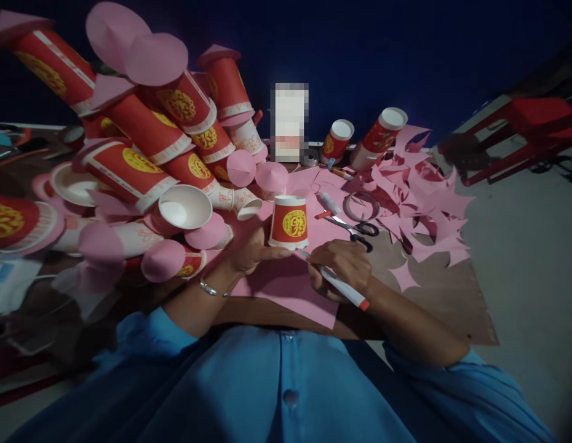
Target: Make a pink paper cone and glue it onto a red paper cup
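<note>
Dark blue wall backed a brown board (433, 295) where a red paper cup (289, 223) stood upside down on a pink paper sheet (286, 286). The left hand (253, 249) pressed against the cup's rim, steadying it, while the right hand (344, 267) clenched a white marker (334, 280), tip at the cup's base. Scissors (357, 231) lay just beyond, pink scraps (419, 209) to the right, piled cups (147, 160) to the left.
</note>
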